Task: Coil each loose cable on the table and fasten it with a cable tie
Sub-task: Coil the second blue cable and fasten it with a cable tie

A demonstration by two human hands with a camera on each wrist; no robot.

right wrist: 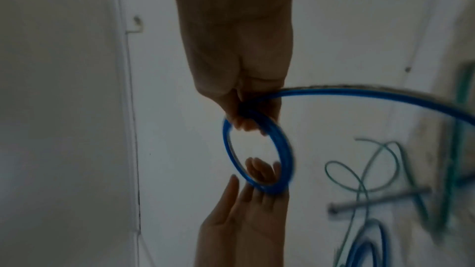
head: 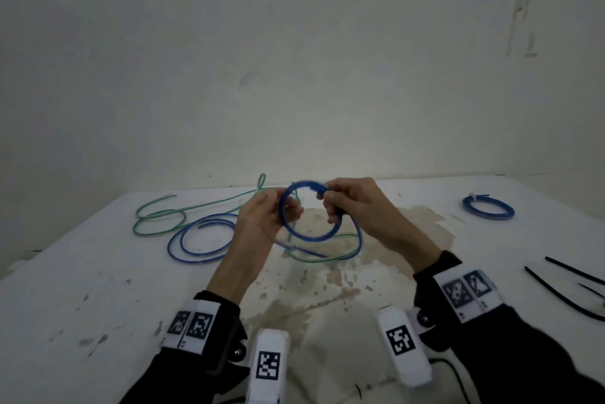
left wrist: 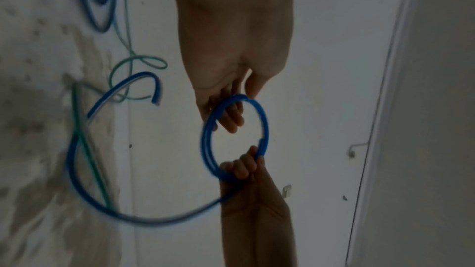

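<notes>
Above the table's middle, both hands hold a small coil of blue cable [head: 307, 237] upright between them. My left hand [head: 288, 207] has the coil's left side between thumb and fingers, and the fingers reach through the ring [left wrist: 264, 125]. My right hand [head: 330, 204] grips the right side with curled fingers [right wrist: 246, 117]. The uncoiled tail [head: 358, 233] drops from the right hand to loose blue loops [head: 196, 240] on the table at the left. A loose green cable [head: 157, 217] lies tangled with those loops.
A finished blue coil [head: 487, 207] with a white tie lies at the far right of the white table [head: 98, 289]. Black cable ties [head: 563, 292] lie near the right edge. A bare wall stands behind the table's far edge.
</notes>
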